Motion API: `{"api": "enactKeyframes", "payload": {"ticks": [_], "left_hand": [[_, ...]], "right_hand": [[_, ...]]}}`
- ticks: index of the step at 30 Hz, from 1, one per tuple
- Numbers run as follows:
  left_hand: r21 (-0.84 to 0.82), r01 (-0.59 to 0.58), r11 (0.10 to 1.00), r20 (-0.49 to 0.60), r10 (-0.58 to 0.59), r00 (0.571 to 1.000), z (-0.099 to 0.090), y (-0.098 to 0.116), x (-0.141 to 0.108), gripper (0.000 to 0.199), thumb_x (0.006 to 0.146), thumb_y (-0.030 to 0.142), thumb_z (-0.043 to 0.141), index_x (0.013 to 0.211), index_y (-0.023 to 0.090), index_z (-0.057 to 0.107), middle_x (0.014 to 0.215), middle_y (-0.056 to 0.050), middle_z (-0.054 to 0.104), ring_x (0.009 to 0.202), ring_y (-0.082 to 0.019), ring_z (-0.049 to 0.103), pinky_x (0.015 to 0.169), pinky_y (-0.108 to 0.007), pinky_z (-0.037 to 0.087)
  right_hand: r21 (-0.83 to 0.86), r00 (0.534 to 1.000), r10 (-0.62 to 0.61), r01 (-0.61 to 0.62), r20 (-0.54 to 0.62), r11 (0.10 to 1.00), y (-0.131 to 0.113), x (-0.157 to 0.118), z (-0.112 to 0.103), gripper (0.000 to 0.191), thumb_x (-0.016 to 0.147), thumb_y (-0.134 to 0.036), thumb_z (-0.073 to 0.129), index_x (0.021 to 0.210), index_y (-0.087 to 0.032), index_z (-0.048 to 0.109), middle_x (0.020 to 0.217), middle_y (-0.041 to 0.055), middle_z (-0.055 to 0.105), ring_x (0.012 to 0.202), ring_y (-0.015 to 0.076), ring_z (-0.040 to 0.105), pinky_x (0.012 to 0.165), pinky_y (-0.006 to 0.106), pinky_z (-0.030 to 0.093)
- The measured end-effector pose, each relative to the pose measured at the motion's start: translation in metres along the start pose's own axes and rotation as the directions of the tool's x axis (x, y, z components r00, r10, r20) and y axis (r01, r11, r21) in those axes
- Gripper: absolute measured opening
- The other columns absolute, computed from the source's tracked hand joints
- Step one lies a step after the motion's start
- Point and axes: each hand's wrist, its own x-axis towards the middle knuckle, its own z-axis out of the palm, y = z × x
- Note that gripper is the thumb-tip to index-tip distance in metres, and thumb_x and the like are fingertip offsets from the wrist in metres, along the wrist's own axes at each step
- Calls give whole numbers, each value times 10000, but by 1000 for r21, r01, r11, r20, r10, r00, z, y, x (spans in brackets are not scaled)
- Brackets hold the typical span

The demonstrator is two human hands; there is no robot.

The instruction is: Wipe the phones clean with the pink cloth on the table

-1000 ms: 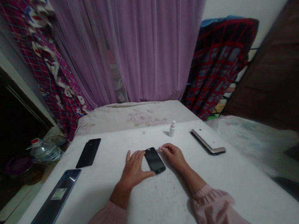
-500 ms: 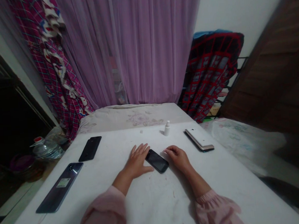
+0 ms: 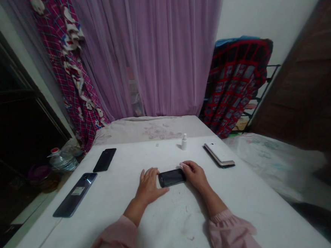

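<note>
Resting the left hand [image 3: 149, 186] and the right hand [image 3: 195, 174] on a white-covered table [image 3: 116, 233], with a black smartphone [image 3: 172, 178] lying flat between them, its long axis running sideways across the view; keeping left fingers [image 3: 142, 174] open and spread on the table, just beside the phone's left end, contact there not possible to tell; keeping right fingers [image 3: 184, 165] lightly curved and touching the phone's right end without any firm grip, so right hand nearer; lying farther out, a dark phone [image 3: 104, 160] and a blue-grey phone [image 3: 75, 195] at left, a white phone [image 3: 219, 154] at right, and a small white spray bottle [image 3: 184, 142] ahead
</note>
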Motion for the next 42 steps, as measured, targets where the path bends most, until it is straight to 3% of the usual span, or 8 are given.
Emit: {"api": "enactKeyframes", "payload": {"ticks": [4,9,13,21,28,35,42], "left_hand": [[-14,0,1000,12,1,1000,6,-1,-11,631,783,435,663,1339,217,461,1431,-133,507,1379,-310,389,1162,-582,141],[-29,-15,999,-52,13,999,7,-1,-5,515,730,422,745,1176,227,575,1360,-106,571,1343,-311,436,1158,-586,159],[-21,-10,1000,-79,9,997,10,4,-2,504,697,441,784,1099,204,595,1383,-128,548,1368,-330,397,1164,-591,140],[-85,-30,996,-62,25,998,15,5,0,506,736,485,733,1150,234,587,1349,-112,583,1335,-334,443,1157,-606,163],[-111,-35,993,-50,30,998,15,2,0,520,728,488,738,1159,239,585,1329,-106,598,1320,-346,459,1153,-619,178],[-108,-27,994,-31,24,999,12,4,0,496,744,485,735,1155,245,593,1337,-90,598,1321,-331,461,1156,-611,187],[-122,-23,992,-32,20,999,14,2,0,501,730,469,755,1149,248,592,1336,-91,599,1317,-326,468,1158,-610,185]], "right_hand": [[-101,996,-87,88,19,991,0,-6,2,361,822,-515,540,849,-204,721,869,71,718,804,226,641,761,341,494],[-420,969,-212,246,127,874,-7,-11,11,233,896,-334,525,879,-242,739,899,58,709,875,214,620,782,319,461],[-576,972,-197,234,128,783,-11,-10,18,200,892,-275,557,919,-246,752,893,63,687,870,214,597,742,302,442],[-561,941,-263,338,213,756,-18,-20,30,219,918,-314,543,940,-264,756,886,60,693,852,212,583,751,321,417],[-650,959,-251,277,135,708,-13,-17,24,238,924,-301,525,948,-250,756,861,69,672,817,215,563,715,315,407],[-590,957,-267,281,114,757,-8,-19,25,253,926,-321,520,969,-246,758,863,70,669,811,215,570,730,318,430],[-546,952,-281,300,121,783,-3,-17,27,245,868,-186,543,972,-251,755,936,65,702,876,226,584,789,350,453]]}}
